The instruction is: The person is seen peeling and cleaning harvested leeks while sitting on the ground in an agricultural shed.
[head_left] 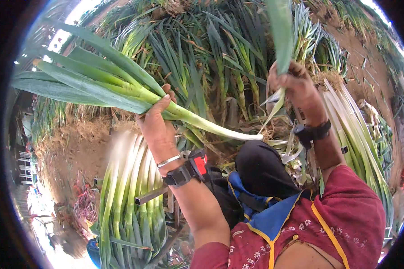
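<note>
My left hand (pixel 156 127) is wrapped round a leek (pixel 204 123) where its pale shaft meets the green leaves. The leek lies slantwise, its broad leaves fanning out to the far left and its white root end over my knee. My right hand (pixel 294 83) is raised to the right, closed on a loose leaf (pixel 280 33). The leaf's green blade stands up above the fingers, and its pale strip hangs below them toward the root end of the leek. Whether the strip is still attached there I cannot tell.
Trimmed leeks (pixel 130 193) lie stacked on a metal frame (pixel 151 196) at my left. Another row of white-stemmed leeks (pixel 352 134) is at my right. Ahead spreads a large heap of untrimmed leeks (pixel 179 54). Peeled scraps (pixel 296 163) lie beside my knee (pixel 260 166).
</note>
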Demonstrator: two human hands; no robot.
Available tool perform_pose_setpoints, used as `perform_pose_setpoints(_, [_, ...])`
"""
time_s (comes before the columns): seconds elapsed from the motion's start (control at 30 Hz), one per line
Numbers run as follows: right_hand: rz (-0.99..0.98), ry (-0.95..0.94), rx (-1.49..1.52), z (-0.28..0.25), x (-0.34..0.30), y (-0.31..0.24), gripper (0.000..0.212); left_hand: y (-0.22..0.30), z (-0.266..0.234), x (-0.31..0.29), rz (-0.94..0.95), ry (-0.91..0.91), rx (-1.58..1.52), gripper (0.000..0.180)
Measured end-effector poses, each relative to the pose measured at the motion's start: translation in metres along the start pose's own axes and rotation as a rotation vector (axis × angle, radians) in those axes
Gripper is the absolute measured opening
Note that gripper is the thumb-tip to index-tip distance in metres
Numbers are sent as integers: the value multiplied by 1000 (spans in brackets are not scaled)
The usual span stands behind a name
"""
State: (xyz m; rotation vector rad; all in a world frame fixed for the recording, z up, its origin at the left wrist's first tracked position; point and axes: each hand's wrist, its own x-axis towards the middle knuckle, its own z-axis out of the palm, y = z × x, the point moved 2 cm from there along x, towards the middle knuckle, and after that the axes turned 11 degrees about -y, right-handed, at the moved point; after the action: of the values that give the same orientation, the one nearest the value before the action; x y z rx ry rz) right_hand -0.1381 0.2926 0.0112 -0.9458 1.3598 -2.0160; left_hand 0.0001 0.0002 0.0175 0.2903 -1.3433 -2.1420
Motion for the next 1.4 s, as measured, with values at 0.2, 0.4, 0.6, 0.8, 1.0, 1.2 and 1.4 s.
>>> perform_pose_setpoints(0.2, [877,192,-1702,-108,9,30,34,-1,10,0,-8,21,-37,55])
perform_pose_setpoints(0.4, [102,-172,-1327,-6,4,82,43,-7,1,2,35,40,-103,51])
perform_pose_setpoints(0.6, [-163,-222,-1106,97,23,78,39,-7,6,4,118,74,-100,45])
perform_pose_setpoints(0.8, [-388,-37,-1200,102,31,89,32,-2,18,-1,185,191,-83,44])
perform_pose_setpoints(1.0, [-419,48,-1283,98,39,94,18,1,23,-4,246,178,-95,41])
perform_pose_setpoints(1.2, [-428,44,-1281,101,44,85,19,4,19,-5,274,121,-103,39])
perform_pose_setpoints(1.4, [-403,41,-935,111,69,65,27,9,19,-6,241,-9,-189,37])
